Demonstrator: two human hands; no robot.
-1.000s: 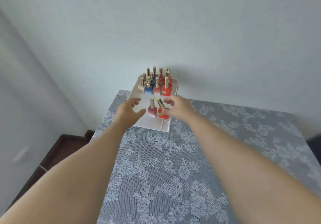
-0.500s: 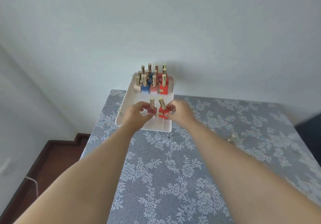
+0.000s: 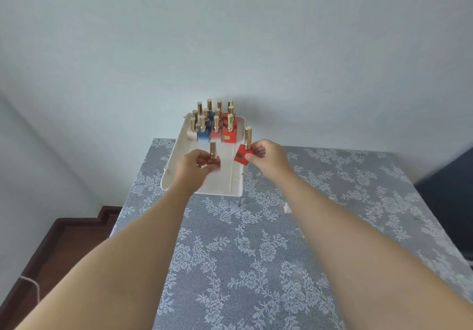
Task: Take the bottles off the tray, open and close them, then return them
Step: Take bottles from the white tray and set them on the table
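Table's left edge [image 3: 133,191] drops off to a dark wooden floor [image 3: 64,247]. White tray [image 3: 176,160] sits at the table's far-left corner, bottles [image 3: 215,125] bunched at its far end. Left hand [image 3: 197,168] is curled round a gold-capped bottle [image 3: 213,150] over the tray's near half; body mostly hidden. Right hand [image 3: 266,155] pinches a tilted red bottle [image 3: 242,156] by the tray's right rim. Lace tablecloth [image 3: 256,253] open in front.

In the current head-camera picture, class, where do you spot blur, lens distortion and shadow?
Head view: the left hand and its bottle are motion-smeared; the red bottle in the right hand is sharper; the wide lens bows the table edges; a soft shadow lies behind the tray.
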